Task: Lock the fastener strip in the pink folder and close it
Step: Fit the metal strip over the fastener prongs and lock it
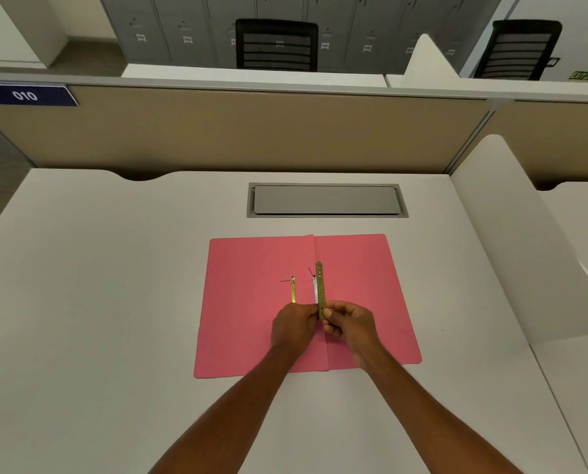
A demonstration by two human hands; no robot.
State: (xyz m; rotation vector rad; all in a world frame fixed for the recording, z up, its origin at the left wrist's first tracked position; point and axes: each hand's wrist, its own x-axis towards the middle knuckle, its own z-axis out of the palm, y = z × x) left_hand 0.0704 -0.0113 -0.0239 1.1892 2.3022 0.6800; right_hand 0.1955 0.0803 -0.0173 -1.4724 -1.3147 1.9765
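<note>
Pink folder (251, 302): lay open on desk (114, 268). Fastener strip (319, 285): near end pinched by right hand (350, 323), left hand (294, 325) also gripping it, probably for aligning. 1 loose prong (292, 289) beside.

Two bare forearms enter from the bottom edge, uncovered from where they come into view down to the wrists, with no sleeve, cuff or glove on either. The left hand (294, 325) and the right hand (350, 323) carry no visible ring, watch or bracelet.
</note>
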